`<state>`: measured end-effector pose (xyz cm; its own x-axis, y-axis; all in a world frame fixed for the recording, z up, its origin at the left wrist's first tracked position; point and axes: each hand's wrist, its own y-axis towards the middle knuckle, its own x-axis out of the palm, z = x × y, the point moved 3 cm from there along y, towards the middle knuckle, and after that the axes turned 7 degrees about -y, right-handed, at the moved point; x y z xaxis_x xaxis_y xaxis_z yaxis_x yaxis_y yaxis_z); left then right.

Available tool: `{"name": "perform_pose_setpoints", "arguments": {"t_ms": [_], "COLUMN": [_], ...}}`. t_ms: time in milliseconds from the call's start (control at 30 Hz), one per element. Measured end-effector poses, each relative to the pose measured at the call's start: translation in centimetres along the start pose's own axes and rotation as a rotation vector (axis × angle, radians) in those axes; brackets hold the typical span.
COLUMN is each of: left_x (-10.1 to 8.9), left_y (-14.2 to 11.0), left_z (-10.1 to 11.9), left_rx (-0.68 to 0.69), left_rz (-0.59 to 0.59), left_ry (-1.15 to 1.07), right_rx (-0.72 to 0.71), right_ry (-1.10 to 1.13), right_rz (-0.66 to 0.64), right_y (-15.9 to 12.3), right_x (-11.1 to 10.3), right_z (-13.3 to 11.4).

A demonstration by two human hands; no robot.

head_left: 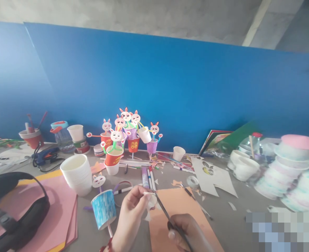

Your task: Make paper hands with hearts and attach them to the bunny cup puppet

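My left hand (133, 211) is closed, pinching a small white paper cutout (151, 200) between thumb and fingertips. In my right hand (187, 229) is a pair of dark scissors (164, 209), their blades pointing up and left against the paper's edge. An orange sheet of paper (167, 227) lies beneath both hands. Left of my left hand, a blue-painted paper cup (104, 209) with a rabbit face (99, 180) on a stem leans on its side. Small white scraps lie around the sheet.
Finished rabbit-faced cups (113, 155) stand at the back middle. White cup stacks (77, 175) and headphones (15, 210) are on the left, over pink paper (54, 213). Markers (151, 179), tape (192, 181) and cut white card (217, 176) lie ahead. Tinted cups (277, 175) are stacked right.
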<state>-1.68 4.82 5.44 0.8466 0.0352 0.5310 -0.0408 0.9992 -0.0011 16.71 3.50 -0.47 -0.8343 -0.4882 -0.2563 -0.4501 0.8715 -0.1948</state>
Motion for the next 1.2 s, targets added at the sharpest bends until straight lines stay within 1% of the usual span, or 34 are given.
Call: {"name": "perform_pose_setpoints", "arguments": {"t_ms": [100, 167, 233, 300, 400, 467, 600, 833, 1067, 1200], "left_x": [0.1, 0.3, 0.5, 0.5, 0.5, 0.5, 0.6, 0.7, 0.6, 0.5], "left_y": [-0.1, -0.2, -0.4, -0.6, -0.8, -0.8, -0.7, -0.5, -0.4, -0.4], "left_z": [-0.1, -0.3, -0.7, -1.0, -1.2, -1.1, -0.8, -0.6, -0.6, -0.7], "left_rx": [-0.001, -0.008, -0.029, -0.045, -0.045, -0.038, -0.032, -0.06, -0.062, -0.061], "left_rz": [0.0, -0.022, -0.042, -0.032, 0.001, -0.004, -0.037, -0.059, -0.067, -0.068], "left_ry": [-0.037, -0.044, -0.015, 0.013, 0.017, 0.028, 0.12, 0.188, 0.199, 0.199], "right_rx": [-0.008, -0.002, 0.001, -0.004, 0.017, 0.005, -0.043, -0.026, -0.031, -0.02], "right_ry": [-0.014, -0.007, -0.009, -0.037, -0.037, -0.013, 0.002, -0.014, -0.013, -0.005], "right_rz": [0.014, 0.025, 0.081, 0.156, 0.138, 0.095, 0.032, 0.036, 0.048, 0.045], "right_y": [0.3, 0.1, -0.4, -0.8, -0.9, -0.6, -0.1, -0.2, -0.1, 0.0], "right_x": [0.1, 0.2, 0.2, 0.3, 0.5, 0.6, 0.5, 0.5, 0.5, 0.6], "right_z": [0.6, 0.3, -0.4, -1.0, -1.1, -0.8, -0.5, -1.7, -1.5, -1.9]}}
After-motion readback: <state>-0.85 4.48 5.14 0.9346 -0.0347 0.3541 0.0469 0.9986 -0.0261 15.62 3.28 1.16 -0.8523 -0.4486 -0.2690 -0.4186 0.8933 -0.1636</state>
